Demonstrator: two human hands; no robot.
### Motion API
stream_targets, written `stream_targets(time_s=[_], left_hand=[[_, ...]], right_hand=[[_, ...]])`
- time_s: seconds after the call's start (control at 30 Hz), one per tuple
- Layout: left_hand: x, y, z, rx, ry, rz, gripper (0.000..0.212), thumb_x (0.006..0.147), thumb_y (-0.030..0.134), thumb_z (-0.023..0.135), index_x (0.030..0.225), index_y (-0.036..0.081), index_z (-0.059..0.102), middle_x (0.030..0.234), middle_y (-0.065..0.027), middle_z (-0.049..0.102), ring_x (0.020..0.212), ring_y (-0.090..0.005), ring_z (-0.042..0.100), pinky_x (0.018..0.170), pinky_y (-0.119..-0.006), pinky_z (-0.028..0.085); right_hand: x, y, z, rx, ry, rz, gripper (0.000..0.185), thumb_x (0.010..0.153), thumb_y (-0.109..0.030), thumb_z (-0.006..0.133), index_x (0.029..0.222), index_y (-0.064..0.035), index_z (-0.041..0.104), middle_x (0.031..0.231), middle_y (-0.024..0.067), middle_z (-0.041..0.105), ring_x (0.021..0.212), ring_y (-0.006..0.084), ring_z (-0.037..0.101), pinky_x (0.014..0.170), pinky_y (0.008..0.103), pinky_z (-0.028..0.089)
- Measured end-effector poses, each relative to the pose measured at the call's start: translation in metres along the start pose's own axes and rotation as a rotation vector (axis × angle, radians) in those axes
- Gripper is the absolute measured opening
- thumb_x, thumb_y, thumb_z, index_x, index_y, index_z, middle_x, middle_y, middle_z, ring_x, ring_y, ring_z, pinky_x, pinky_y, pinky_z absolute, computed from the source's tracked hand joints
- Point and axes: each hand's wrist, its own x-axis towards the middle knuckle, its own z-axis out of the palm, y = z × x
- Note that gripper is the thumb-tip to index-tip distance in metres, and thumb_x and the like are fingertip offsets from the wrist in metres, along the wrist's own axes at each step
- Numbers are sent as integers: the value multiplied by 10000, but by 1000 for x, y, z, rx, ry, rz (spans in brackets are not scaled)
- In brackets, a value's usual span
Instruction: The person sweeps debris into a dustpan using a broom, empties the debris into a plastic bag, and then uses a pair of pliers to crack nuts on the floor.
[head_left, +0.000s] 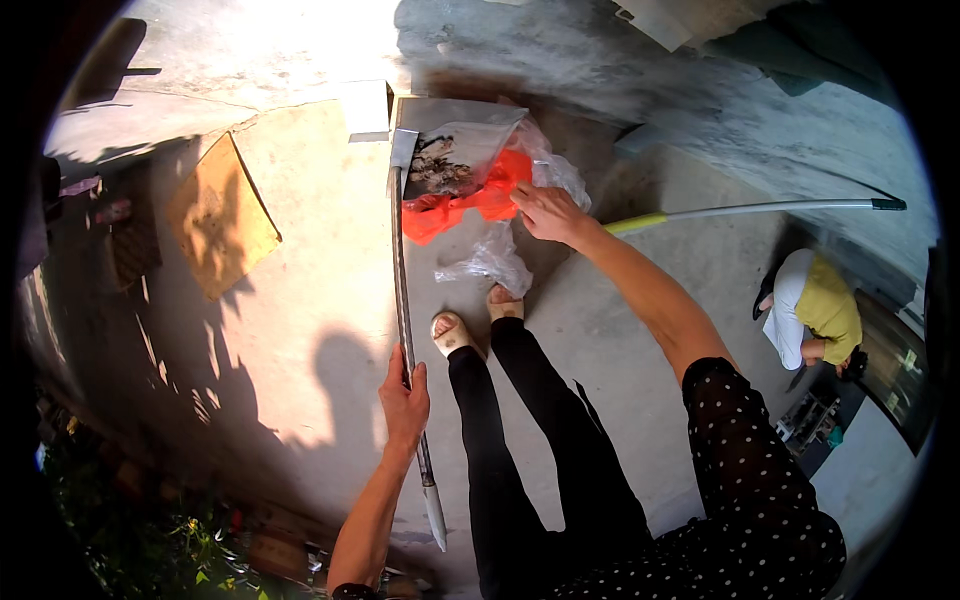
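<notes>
My left hand (405, 401) grips a long dark handle (402, 292) with a pale tip at its near end. The handle's far end meets a dustpan (480, 112) that rests on the concrete floor. Dark, dry debris (442, 163) lies in the pan. My right hand (551, 212) pinches an orange-red plastic bag (504, 180), which drapes across the pan's near side. Clear crumpled plastic (495, 259) hangs or lies below the bag, close to my sandalled foot. More clear plastic (559, 169) bulges out behind my right hand.
A pole (765, 210) with a yellow section stretches rightward from behind my forearm. A yellowish board (225, 217) lies to the left. At right, a person (821, 307) in a yellow top bends over near a dark-topped counter (896, 360). Plants (180, 540) fill the lower left.
</notes>
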Motion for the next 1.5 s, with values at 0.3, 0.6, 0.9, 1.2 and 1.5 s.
stream_targets(time_s=[0.3, 0.6, 0.9, 1.2, 1.5], left_hand=[[-48, 20, 63, -76, 13, -131, 489, 880, 61, 562, 1341, -24, 424, 851, -82, 603, 690, -126, 520, 656, -260, 459], [-36, -17, 61, 163, 182, 102, 527, 846, 32, 586, 1354, 11, 445, 1107, -220, 629, 907, -287, 655, 766, -333, 497], [-53, -7, 92, 132, 157, 169, 573, 827, 12, 605, 1372, 49, 435, 1069, -169, 644, 866, -268, 649, 751, -320, 498], [-74, 13, 103, -106, 77, 7, 570, 834, -26, 588, 1376, 5, 414, 1235, -121, 596, 998, -132, 597, 860, -254, 455], [-82, 20, 90, -56, 41, -16, 579, 830, -36, 583, 1380, 9, 409, 1228, -169, 593, 1039, -205, 617, 877, -283, 466]], right_hand=[[15, 7, 6, 246, 97, 30, 219, 744, -44, 605, 917, -17, 475, 927, 147, 515, 821, 361, 576, 681, 427, 486], [8, 20, 6, 294, 245, -34, 263, 709, -59, 612, 943, 3, 509, 985, 154, 530, 890, 354, 571, 732, 407, 493], [4, 37, 25, 282, 197, 147, 303, 711, -77, 649, 977, 15, 536, 1120, 168, 547, 860, 310, 623, 760, 379, 512], [-13, 46, 32, 189, 262, 51, 359, 709, -92, 658, 1027, 13, 530, 1141, 166, 530, 930, 333, 605, 784, 390, 517], [-18, 37, 30, 180, 228, 69, 416, 715, -93, 647, 1094, 10, 509, 1219, 165, 489, 1013, 329, 570, 835, 377, 507]])
